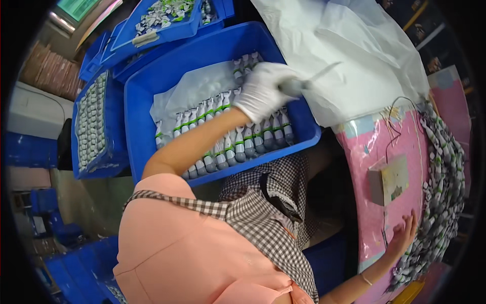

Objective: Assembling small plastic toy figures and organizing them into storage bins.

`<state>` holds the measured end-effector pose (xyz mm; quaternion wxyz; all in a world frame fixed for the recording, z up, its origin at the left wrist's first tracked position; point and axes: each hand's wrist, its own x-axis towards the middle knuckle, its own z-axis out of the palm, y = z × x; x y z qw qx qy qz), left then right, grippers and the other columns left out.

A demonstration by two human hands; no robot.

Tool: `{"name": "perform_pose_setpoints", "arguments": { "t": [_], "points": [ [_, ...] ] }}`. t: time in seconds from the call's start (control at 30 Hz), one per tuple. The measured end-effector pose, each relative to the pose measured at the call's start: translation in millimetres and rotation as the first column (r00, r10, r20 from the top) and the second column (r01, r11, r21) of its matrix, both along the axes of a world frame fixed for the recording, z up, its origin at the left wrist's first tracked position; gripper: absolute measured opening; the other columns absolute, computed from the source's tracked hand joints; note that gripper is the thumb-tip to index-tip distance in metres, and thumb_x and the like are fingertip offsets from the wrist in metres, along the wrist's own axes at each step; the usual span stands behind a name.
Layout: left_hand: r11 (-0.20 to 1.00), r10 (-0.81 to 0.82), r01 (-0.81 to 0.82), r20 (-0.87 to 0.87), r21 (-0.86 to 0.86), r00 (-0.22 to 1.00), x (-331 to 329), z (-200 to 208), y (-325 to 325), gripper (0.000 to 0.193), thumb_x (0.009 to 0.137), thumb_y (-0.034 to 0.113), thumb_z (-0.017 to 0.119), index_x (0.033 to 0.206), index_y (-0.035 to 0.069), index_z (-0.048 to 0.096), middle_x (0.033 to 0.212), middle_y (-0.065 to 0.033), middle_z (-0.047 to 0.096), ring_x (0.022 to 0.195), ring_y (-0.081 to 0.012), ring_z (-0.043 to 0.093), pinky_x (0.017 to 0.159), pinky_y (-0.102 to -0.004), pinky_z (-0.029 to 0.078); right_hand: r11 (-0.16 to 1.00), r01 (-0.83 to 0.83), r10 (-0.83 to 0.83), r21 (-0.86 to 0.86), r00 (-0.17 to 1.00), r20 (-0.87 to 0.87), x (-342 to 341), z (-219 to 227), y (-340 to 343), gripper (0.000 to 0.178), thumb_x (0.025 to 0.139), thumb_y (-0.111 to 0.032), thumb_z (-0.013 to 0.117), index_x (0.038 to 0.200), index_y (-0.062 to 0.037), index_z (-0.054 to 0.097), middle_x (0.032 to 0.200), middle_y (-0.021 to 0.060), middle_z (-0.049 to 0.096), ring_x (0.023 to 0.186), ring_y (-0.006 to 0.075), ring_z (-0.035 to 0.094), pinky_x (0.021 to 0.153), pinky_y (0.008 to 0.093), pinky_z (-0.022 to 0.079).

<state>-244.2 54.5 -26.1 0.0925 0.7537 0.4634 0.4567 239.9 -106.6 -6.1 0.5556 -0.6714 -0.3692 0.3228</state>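
Note:
My left hand point(266, 90), in a white glove, is raised over the right part of a large blue bin point(139, 126). Its fingers are closed on a grey bulb-ended piece point(292, 87) whose thin pale end, smeared by motion, points up and right. In the bin, rows of similar grey-and-white pieces point(229, 151) with green bands stand side by side. My bare right hand point(403, 235) is at the right with fingers stretched apart, above a pink-covered table point(367, 228) and beside a heap of grey, white and green pieces point(438, 202). Nothing shows in it.
A small box with wires point(390, 180) sits on the pink table. White plastic sheeting point(354, 55) covers the area beyond it. Left of the bin stands a blue crate of packed pieces point(92, 121); farther back, a blue tray point(162, 35) holds small white-and-green parts. Clear plastic point(197, 83) lines the bin.

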Motion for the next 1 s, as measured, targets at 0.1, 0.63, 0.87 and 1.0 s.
{"name": "perform_pose_setpoints", "arguments": {
  "t": [0.1, 0.63, 0.87, 1.0],
  "points": [
    [0.949, 0.316, -0.275, -0.422, 0.157, 0.850, -115, -88, 37, 0.019, 0.072, 0.010, 0.063, 0.090, 0.016, 0.065, 0.095, -0.0030, 0.064, 0.076, -0.0277, 0.061, 0.068, -0.0383, 0.051, 0.994, 0.101, -0.105, -0.028, 0.962, -0.253, 48, -12, -17, 0.038, 0.091, -0.021, 0.057, 0.126, -0.0084, 0.051, 0.089, -0.0027, 0.055, 0.059, 0.0019, 0.041, 0.052, 0.0154, 0.035],
    [0.852, 0.114, -0.399, -0.623, -0.340, 0.774, -219, -261, 94, 0.035, 0.082, 0.009, 0.050, 0.116, 0.017, 0.056, 0.126, -0.0052, 0.052, 0.105, -0.0318, 0.056, 0.089, -0.0405, 0.046, 0.879, 0.423, -0.464, -0.221, 0.867, -0.183, 106, -27, -139, 0.044, 0.089, -0.025, 0.056, 0.128, -0.0081, 0.048, 0.106, -0.0026, 0.052, 0.080, 0.0044, 0.049, 0.061, 0.0161, 0.038],
    [0.776, 0.267, -0.535, -0.594, -0.335, 0.759, -182, -210, 100, 0.034, 0.077, 0.016, 0.061, 0.110, 0.018, 0.062, 0.119, -0.0035, 0.058, 0.104, -0.0267, 0.058, 0.086, -0.0402, 0.047, 0.875, 0.431, -0.480, -0.221, 0.832, -0.278, 100, -39, -146, 0.035, 0.087, -0.020, 0.061, 0.120, -0.0109, 0.056, 0.092, -0.0036, 0.059, 0.067, 0.0039, 0.052, 0.055, 0.0160, 0.043],
    [0.552, 0.194, -0.565, -0.565, -0.613, 0.802, -169, -192, 113, 0.029, 0.074, 0.020, 0.064, 0.102, 0.017, 0.068, 0.102, -0.0076, 0.066, 0.099, -0.0269, 0.061, 0.085, -0.0392, 0.048, 0.884, 0.411, -0.460, -0.225, 0.850, -0.257, 97, -39, -142, 0.035, 0.087, -0.020, 0.061, 0.121, -0.0098, 0.056, 0.091, -0.0030, 0.060, 0.068, 0.0036, 0.053, 0.057, 0.0153, 0.044]
  ]
}}
